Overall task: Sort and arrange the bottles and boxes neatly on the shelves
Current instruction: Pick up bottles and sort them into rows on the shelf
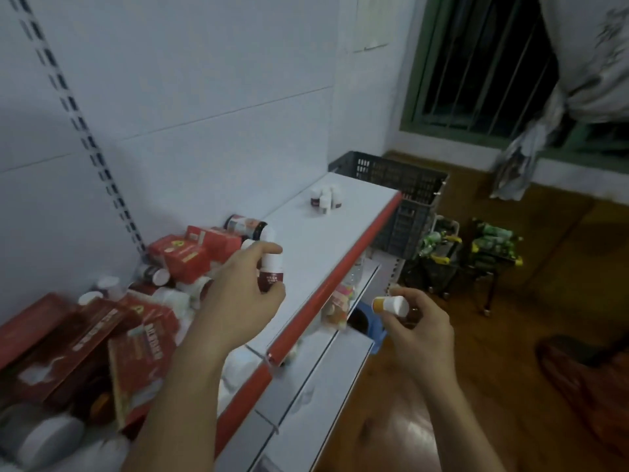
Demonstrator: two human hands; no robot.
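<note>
We see the left hand (245,294) over the top shelf (323,240), fingers and thumb curled round a white bottle w/ dark red label (270,279). The bottle stands about upright, near the red front edge. Whether its base touches the shelf we cannot tell, because the palm hides the bottom.

The right hand (422,332) is in front of the shelf, over the wood floor (510,352). It pinches a small bottle w/ orange label (390,305), which lies sideways, white cap to the right. Approx. half of it is covered by the fingers.

Left of the left hand is a messy pile: red boxes (190,253), bigger red boxes (68,338) nearer the camera, and loose bottles (158,274) lying betw. them, partly buried. Print on the labels is too blurred to read. At the far end of the shelf a group of white bottles (325,199) stands upright, well apart from the pile; perhaps five, but they overlap. A grey-lidded jar (44,434) at bottom left is cut off by the frame. The lower shelf (306,386) shows only its front strip, and items on it are mostly hidden under the top one.
</note>
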